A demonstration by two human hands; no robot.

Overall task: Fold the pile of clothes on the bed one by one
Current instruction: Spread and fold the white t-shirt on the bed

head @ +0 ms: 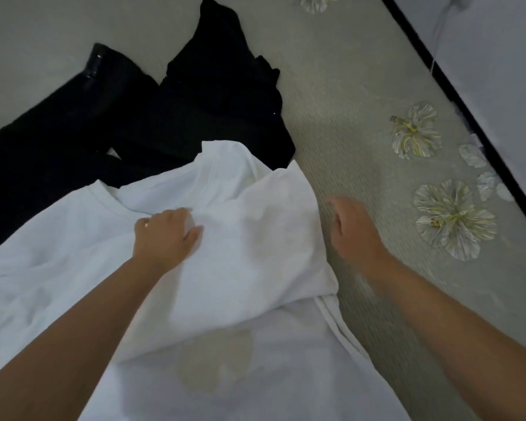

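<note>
A white T-shirt lies spread on the bed in front of me, its right side folded over toward the middle, a faint beige print showing low on it. My left hand rests on the shirt near the collar, fingers curled into the cloth. My right hand hovers just off the shirt's right edge above the sheet, fingers loosely bent and holding nothing. Beyond the shirt lie black garments, partly under its top edge.
The bed sheet is pale grey-green with white flower prints at the right. A dark bed edge runs diagonally at the far right, with pale floor past it.
</note>
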